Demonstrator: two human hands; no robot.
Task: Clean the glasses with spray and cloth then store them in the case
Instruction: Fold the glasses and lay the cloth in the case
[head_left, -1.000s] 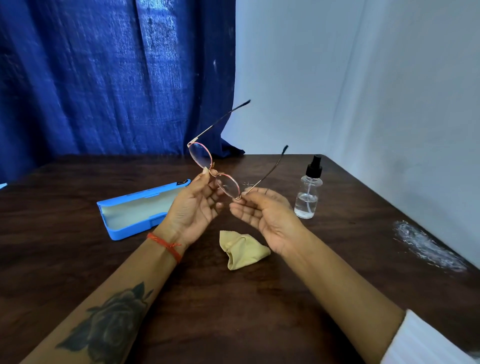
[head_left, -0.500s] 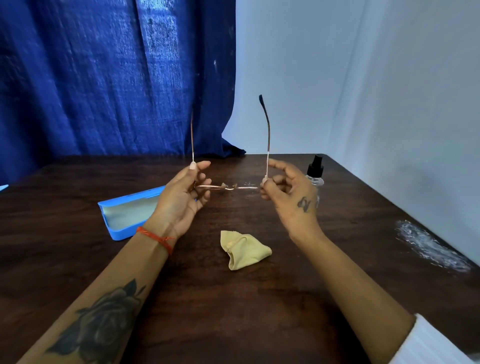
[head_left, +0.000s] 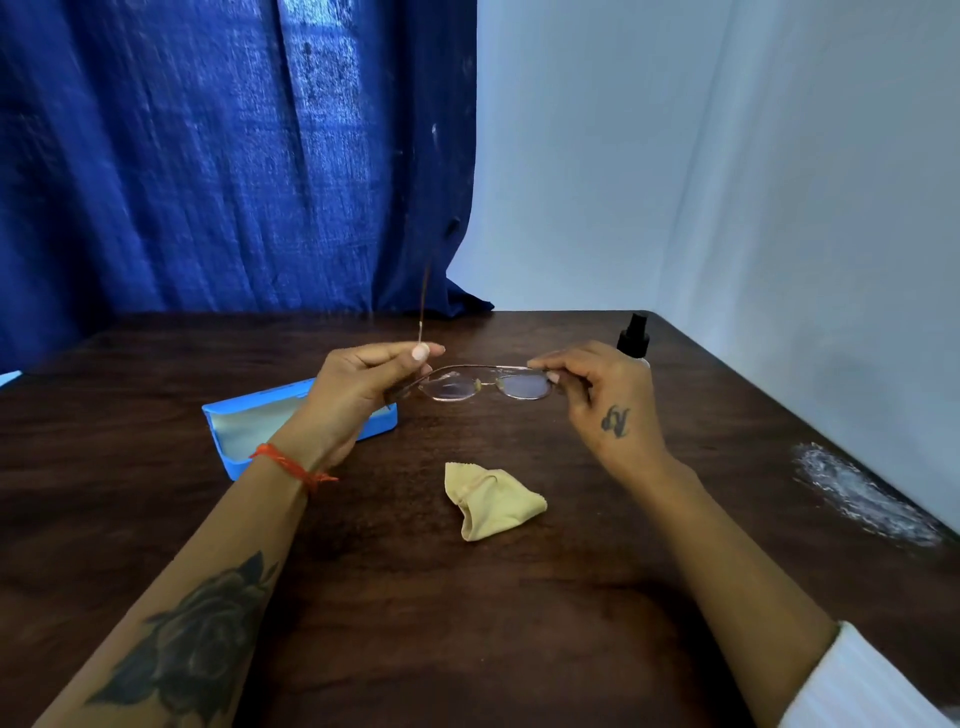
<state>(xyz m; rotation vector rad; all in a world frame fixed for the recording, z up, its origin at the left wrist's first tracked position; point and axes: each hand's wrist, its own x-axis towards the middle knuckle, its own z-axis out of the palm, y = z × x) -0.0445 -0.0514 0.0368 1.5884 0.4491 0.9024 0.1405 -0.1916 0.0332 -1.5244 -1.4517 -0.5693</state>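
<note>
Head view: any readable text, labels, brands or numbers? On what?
None readable.
Blue case: a dark mark along its upper edge, too small and blurred to read.
Right hand: tattoo on its back, a stylised mark, not legible as letters.
Spray bottle: no label visible.

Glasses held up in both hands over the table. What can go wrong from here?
1. The glasses hang on fingertip pinches from the left hand and right hand; a slip drops them on the table.
2. The spray bottle stands right behind the right hand and may get knocked.
</note>
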